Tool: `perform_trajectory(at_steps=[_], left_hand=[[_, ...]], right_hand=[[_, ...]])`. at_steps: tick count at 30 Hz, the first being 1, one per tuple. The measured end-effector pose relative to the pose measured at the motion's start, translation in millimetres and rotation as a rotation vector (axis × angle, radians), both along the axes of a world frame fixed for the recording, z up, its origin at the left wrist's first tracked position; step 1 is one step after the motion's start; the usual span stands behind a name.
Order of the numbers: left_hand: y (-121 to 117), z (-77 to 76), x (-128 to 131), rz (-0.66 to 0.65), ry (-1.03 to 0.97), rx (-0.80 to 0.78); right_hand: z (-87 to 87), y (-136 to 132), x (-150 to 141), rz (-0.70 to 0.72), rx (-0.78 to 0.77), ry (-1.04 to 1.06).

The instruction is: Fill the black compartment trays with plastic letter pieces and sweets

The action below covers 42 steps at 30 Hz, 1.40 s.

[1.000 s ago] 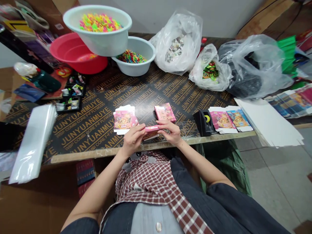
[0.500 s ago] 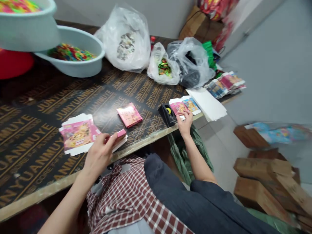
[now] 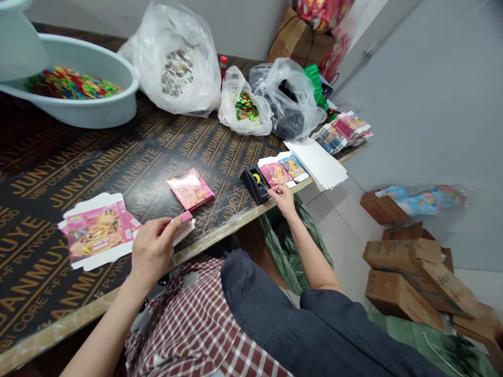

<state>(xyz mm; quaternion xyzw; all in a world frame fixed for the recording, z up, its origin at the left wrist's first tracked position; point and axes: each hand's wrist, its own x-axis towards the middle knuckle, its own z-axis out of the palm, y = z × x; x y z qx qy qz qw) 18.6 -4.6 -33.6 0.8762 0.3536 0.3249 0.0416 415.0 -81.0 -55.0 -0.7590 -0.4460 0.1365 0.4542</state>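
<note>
Away from the small pink box (image 3: 186, 216) goes the right hand (image 3: 283, 201): a second ago both hands were on it, and half a second ago this hand was over the pink carton (image 3: 276, 172) beside the black tape dispenser (image 3: 250, 186). Now it is at the dispenser's near end. The view has also swung to the right, and I see cardboard boxes (image 3: 412, 256) on the floor.

From where I stand, the left hand (image 3: 153, 248) keeps the small pink box grasped in its fingers, close to the front edge of the table (image 3: 204, 139), with white card showing along the box's lower side. The right hand's thumb and forefinger are drawn close together; I can't tell whether there is tape between them. A yellow roll (image 3: 257, 178) sits in the dispenser.

Just past the small box, a pink packet (image 3: 192, 189) lies flat on the table. Left of the left hand are flattened pink cartons (image 3: 98, 233) with white flaps. On the dispenser's far side, the pink carton lies next to a blue carton (image 3: 293, 165), then white sheets (image 3: 319, 163). Farther back stand plastic bags (image 3: 151, 70) and a pale basin (image 3: 96, 112) full of small colourful pieces (image 3: 74, 86).
</note>
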Motion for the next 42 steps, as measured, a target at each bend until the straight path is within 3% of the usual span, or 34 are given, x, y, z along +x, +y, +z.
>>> perform_trajectory(at_steps=[5, 10, 14, 17, 19, 23, 25, 28, 32, 36, 38, 42], left_hand=[[1.2, -0.5, -1.4, -0.012, -0.031, 0.019], [2.5, -1.4, -0.4, -0.03, -0.065, 0.018], [2.5, -2.3, 0.3, -0.025, -0.091, -0.003], [-1.0, -1.0, 0.4, -0.041, -0.092, -0.007], [-4.3, 0.9, 0.5, -0.052, -0.077, -0.017], [-8.0, 2.1, 0.0, -0.066, -0.054, -0.048], [-7.8, 0.8, -1.4, -0.06, -0.067, -0.061], [-6.5, -2.2, -4.2, -0.064, -0.117, -0.056], [-5.9, -3.3, -6.7, -0.101, -0.159, -0.019], [-7.3, 0.9, -4.7, -0.098, -0.073, -0.061], [-7.6, 2.8, -1.5, -0.066, -0.088, -0.068], [-4.4, 1.7, 4.3, -0.012, -0.165, -0.013]], right_hand=[[-19.0, -18.5, -11.7, -0.157, 0.037, 0.253], [-36.0, -23.1, -18.5, -0.203, -0.021, 0.18], [-32.2, -23.9, -25.8, -0.321, 0.055, 0.177], [-19.3, -24.0, -55.4, -0.364, 0.143, 0.238], [-6.4, -21.6, -89.7, -0.208, 0.128, 0.387], [23.5, -8.0, -167.1, 0.377, -0.072, 0.931], [34.2, 2.2, -196.9, 0.572, -0.149, 1.123], [38.8, 17.2, -221.8, 0.688, -0.235, 1.291], [32.5, 28.4, -227.6, 0.729, -0.274, 1.4], [26.2, 29.8, -227.8, 0.723, -0.29, 1.364], [24.2, 28.2, -229.4, 0.712, -0.292, 1.24], [20.4, 27.4, -217.8, 0.655, -0.219, 0.599]])
